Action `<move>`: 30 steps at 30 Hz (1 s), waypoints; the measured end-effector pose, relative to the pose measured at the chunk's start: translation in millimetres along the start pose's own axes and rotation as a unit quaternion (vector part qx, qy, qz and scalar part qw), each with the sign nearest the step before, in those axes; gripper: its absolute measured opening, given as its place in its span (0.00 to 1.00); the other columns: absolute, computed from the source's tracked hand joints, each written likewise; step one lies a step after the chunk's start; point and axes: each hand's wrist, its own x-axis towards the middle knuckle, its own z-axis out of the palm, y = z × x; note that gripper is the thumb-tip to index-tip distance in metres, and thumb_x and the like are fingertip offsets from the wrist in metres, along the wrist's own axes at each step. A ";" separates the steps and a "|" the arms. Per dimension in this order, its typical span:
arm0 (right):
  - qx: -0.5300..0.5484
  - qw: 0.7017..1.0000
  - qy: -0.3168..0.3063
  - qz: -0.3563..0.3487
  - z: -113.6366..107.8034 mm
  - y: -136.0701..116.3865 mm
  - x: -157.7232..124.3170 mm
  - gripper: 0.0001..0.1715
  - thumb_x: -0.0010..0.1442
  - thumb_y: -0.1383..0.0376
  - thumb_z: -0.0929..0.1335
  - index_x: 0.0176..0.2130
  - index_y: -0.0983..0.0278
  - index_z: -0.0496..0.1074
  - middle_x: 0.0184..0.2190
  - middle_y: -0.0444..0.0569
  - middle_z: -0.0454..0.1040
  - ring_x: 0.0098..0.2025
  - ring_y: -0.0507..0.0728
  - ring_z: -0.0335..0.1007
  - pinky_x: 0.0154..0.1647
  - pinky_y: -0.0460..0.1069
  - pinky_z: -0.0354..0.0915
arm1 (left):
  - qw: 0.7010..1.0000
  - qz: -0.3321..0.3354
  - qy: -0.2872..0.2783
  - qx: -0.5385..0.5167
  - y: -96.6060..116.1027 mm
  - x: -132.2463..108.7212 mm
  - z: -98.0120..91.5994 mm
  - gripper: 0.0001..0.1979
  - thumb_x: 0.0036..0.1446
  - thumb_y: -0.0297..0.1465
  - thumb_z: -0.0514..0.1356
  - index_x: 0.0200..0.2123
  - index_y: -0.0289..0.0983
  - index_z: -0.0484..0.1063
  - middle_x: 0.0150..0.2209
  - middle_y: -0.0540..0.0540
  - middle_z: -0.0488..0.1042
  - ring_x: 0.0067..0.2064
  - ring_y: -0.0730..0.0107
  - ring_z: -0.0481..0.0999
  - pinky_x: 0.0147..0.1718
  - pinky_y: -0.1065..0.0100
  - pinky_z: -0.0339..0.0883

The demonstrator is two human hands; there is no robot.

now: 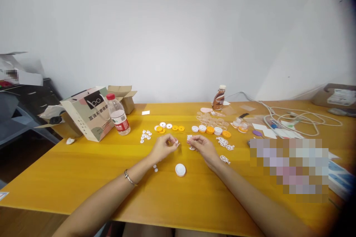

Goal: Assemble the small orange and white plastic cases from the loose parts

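My left hand (164, 148) is closed in a pinch on a small white piece (177, 142), too small to make out further. Opposite it, my right hand (204, 149) has thumb and fingers pressed together beside white perforated discs (191, 148); what the fingertips hold is hidden. A round white cap (180, 170) lies on the table below and between my hands. Small white knobbed pieces (145, 136) are scattered left of my left hand, and a few white bits (155, 168) lie under that wrist. More white perforated discs (223, 142) lie right of my right hand.
Behind my hands are yellow and white discs (174, 127), yellow and white round cases (210, 130) and clear rings (213, 120). A water bottle (118, 114) and paper bag (87, 114) stand left. A brown-drink bottle (219, 98) and white cables (292, 114) are at back right.
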 end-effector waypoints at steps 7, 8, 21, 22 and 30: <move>-0.037 0.998 -0.055 -0.002 10.2 2.4 -7.1 0.15 0.39 0.61 0.72 0.29 0.63 0.67 0.28 0.44 0.72 0.33 0.53 0.70 0.39 0.50 0.64 | 0.972 -0.101 -0.016 -0.212 -3.3 -7.3 -0.2 0.11 0.43 0.31 0.61 0.29 0.32 0.64 0.22 0.50 0.71 0.24 0.77 0.70 0.26 0.75 0.63; -0.036 0.997 -0.067 0.002 10.5 2.8 -7.6 0.15 0.40 0.61 0.72 0.29 0.63 0.67 0.28 0.45 0.73 0.33 0.54 0.70 0.39 0.50 0.64 | 0.969 -0.100 -0.022 -0.225 -1.5 -6.9 0.1 0.13 0.43 0.32 0.62 0.32 0.32 0.65 0.23 0.50 0.72 0.25 0.76 0.71 0.28 0.74 0.64; -0.023 0.992 -0.125 0.003 15.9 -1.7 -14.9 0.20 0.42 0.60 0.71 0.37 0.61 0.66 0.36 0.48 0.74 0.40 0.57 0.70 0.46 0.54 0.63 | 0.996 0.030 0.003 -0.085 9.9 -12.3 1.5 0.11 0.48 0.33 0.59 0.36 0.36 0.72 0.33 0.45 0.73 0.35 0.69 0.72 0.36 0.68 0.65; -0.020 0.991 -0.129 0.004 16.5 -2.2 -15.6 0.20 0.42 0.60 0.71 0.37 0.61 0.66 0.37 0.48 0.74 0.40 0.57 0.70 0.46 0.55 0.62 | 0.997 0.059 0.011 -0.058 12.1 -13.1 1.5 0.10 0.48 0.32 0.60 0.35 0.36 0.73 0.33 0.45 0.72 0.37 0.69 0.71 0.38 0.69 0.64; -0.003 0.989 -0.146 0.009 19.1 -9.5 -19.8 0.19 0.42 0.59 0.71 0.37 0.61 0.69 0.40 0.48 0.73 0.43 0.58 0.69 0.49 0.55 0.61 | 0.994 0.112 0.001 -0.008 12.9 -13.8 1.6 0.11 0.51 0.31 0.58 0.39 0.38 0.72 0.35 0.45 0.70 0.38 0.70 0.69 0.40 0.67 0.62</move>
